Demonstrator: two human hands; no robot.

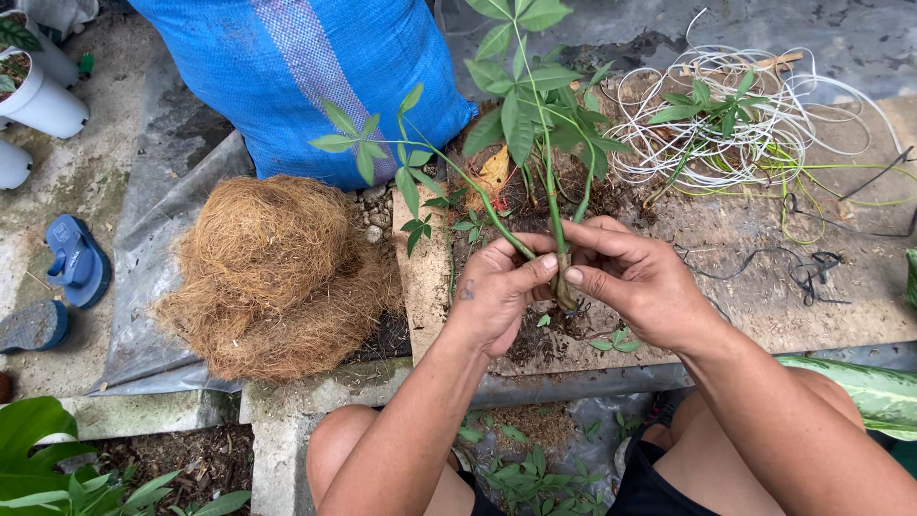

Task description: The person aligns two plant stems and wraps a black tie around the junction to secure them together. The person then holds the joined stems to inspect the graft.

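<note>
Nearest the camera are the person's bare knees, with scattered green leaf scraps [521, 478] on the ground between them. Just beyond, over the near edge of a flat board [764, 287], both hands meet. The left hand [497, 291] curls around the base of a bundle of thin green seedling stems [554, 205], thumb pressed against it; the right hand [635, 277] pinches the same bundle from the other side, thumb and forefinger closed on the stems — the two thumbs almost touching. The stems rise from the hands towards the far edge of the board, spreading into fingered leaves.

Left of the board, just beside its left edge, lies a mound of brown coconut fibre [277, 272] on a grey plastic sheet [143, 277]. At the board's far right corner sits a tangle of white and green wire [755, 124]. Farther back stands a blue woven sack [306, 67]; off to the far left are a blue sandal [76, 260] and white pots [43, 100].
</note>
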